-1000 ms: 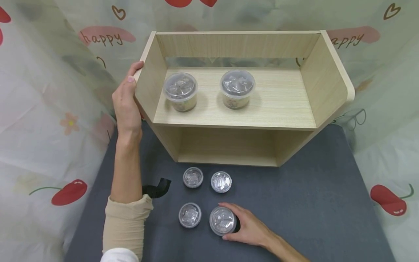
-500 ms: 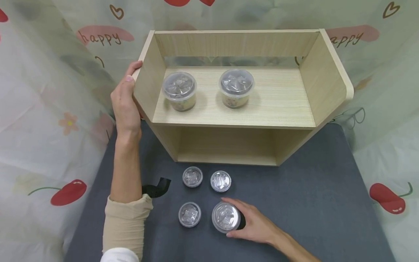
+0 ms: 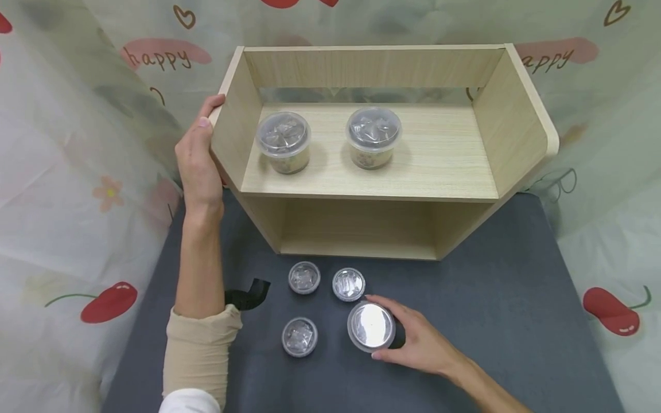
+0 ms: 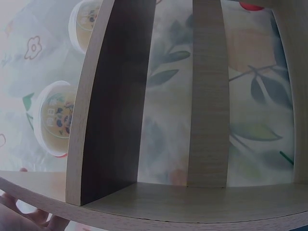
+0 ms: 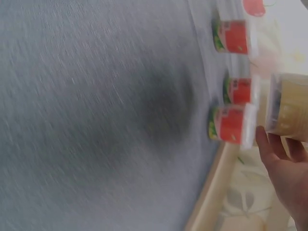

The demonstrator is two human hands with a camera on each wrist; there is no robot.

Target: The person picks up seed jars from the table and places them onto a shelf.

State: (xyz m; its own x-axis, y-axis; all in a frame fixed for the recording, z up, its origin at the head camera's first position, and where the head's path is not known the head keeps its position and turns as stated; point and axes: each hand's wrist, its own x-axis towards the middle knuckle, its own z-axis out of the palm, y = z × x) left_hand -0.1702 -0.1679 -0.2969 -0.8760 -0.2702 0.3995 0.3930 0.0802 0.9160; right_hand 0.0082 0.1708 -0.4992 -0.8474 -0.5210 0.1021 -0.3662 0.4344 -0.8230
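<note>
My left hand (image 3: 198, 163) grips the edge of the left side panel of a light wooden shelf (image 3: 372, 229). Its fingers (image 4: 29, 219) show at the lower left of the left wrist view. With thumb and fingers round its side, my right hand (image 3: 426, 344) holds a clear lidded plastic cup (image 3: 370, 327) up off the table. In the right wrist view this cup (image 5: 294, 106) has pale yellowish contents. Three smaller lidded cups, a left one (image 3: 304, 277), a right one (image 3: 348, 284) and a front one (image 3: 299, 337), stand close by; their labels are red.
Two similar cups, one at left (image 3: 283, 142) and one near the middle (image 3: 373, 137), stand on the upper shelf board. A black strap (image 3: 249, 295) lies by the left forearm on the dark grey table (image 3: 490, 321). Printed curtains (image 3: 103, 229) surround the table.
My right hand has lifted the cup and carried it to the right and slightly toward the shelf. The left hand keeps its grip on the side panel.
</note>
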